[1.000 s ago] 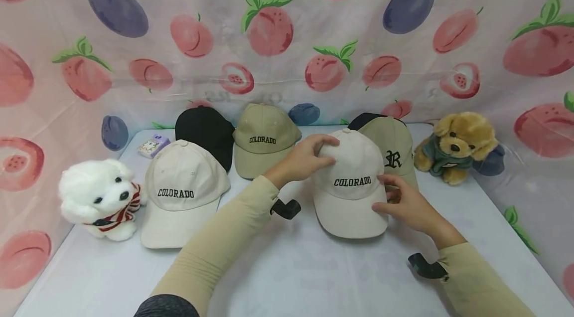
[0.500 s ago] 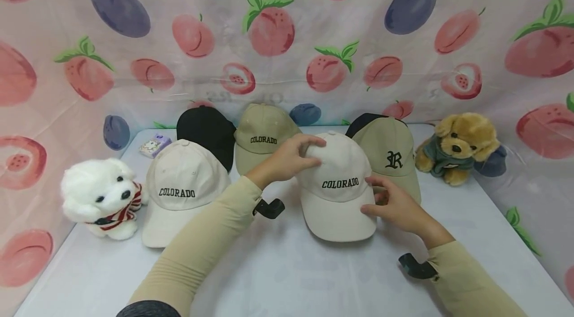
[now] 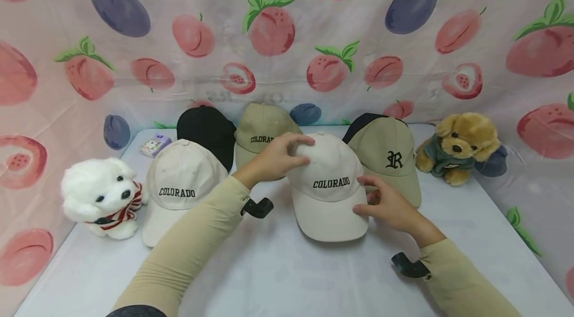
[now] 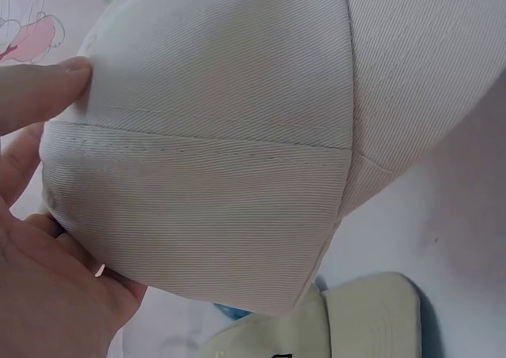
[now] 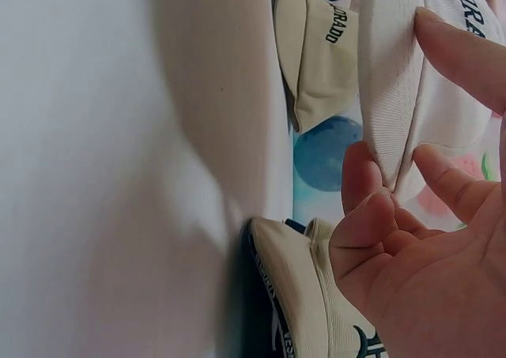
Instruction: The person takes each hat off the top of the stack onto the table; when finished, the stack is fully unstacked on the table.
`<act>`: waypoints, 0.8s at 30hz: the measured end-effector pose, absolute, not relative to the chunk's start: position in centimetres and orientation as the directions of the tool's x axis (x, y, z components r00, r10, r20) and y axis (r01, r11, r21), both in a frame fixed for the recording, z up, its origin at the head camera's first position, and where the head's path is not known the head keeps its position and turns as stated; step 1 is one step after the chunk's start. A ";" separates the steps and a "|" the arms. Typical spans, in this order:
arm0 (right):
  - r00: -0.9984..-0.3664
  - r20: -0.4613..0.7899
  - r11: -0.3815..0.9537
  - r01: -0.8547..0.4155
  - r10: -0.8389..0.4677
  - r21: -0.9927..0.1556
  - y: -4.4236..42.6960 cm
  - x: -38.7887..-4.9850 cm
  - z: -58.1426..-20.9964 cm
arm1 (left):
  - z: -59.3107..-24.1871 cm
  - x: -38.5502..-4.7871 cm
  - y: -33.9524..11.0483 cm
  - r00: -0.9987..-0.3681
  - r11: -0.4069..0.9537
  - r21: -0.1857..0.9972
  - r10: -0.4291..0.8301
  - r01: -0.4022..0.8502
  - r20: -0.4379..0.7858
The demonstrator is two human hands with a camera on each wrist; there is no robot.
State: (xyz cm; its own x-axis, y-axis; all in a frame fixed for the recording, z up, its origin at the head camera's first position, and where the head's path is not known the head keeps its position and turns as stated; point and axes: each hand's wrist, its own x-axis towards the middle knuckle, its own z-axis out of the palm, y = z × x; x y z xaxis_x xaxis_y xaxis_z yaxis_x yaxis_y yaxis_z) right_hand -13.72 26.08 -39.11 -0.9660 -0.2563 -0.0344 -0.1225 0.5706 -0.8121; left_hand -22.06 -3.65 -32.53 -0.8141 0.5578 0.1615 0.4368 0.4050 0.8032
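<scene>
Both hands are on a cream baseball cap (image 3: 329,192) lettered COLORADO, its brim toward me. At its crown on the left, my left hand (image 3: 275,157) grips it; in the left wrist view the thumb (image 4: 63,81) lies on the cloth with fingers curled by the edge. My right hand (image 3: 387,207) pinches its right side, where brim and crown meet; the right wrist view has the thumb (image 5: 462,58) on the brim and fingertips at the edge. Just behind stand a khaki cap (image 3: 387,155) with a black R and a khaki COLORADO cap (image 3: 260,125), partly covered by my left hand.
A second cream COLORADO cap (image 3: 184,182) stands at left, before a black cap (image 3: 204,127). Beside it sits a white plush dog (image 3: 96,197), with a small purple packet (image 3: 155,145) behind. A brown plush dog (image 3: 457,145) sits at right on the white table (image 3: 269,277).
Both hands have moved the cream cap to the left and slightly toward me. More of the khaki R cap shows now, while my left hand covers more of the khaki COLORADO cap.
</scene>
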 end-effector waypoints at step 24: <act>-0.953 -0.084 0.529 -0.088 -0.293 -0.844 24.0 -13.6 -39.9 | -32.5 -22.0 -6.5 -0.828 0.418 0.818 0.547 0.395 0.120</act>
State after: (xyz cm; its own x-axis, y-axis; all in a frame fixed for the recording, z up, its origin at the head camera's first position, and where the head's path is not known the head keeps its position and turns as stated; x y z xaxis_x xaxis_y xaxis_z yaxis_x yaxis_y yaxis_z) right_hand -13.60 23.96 -39.91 -0.9525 -0.2926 -0.0839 -0.0880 0.5287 -0.8442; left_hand -22.04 -6.49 -32.48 -0.8284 0.5470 0.1203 0.3951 0.4185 0.8178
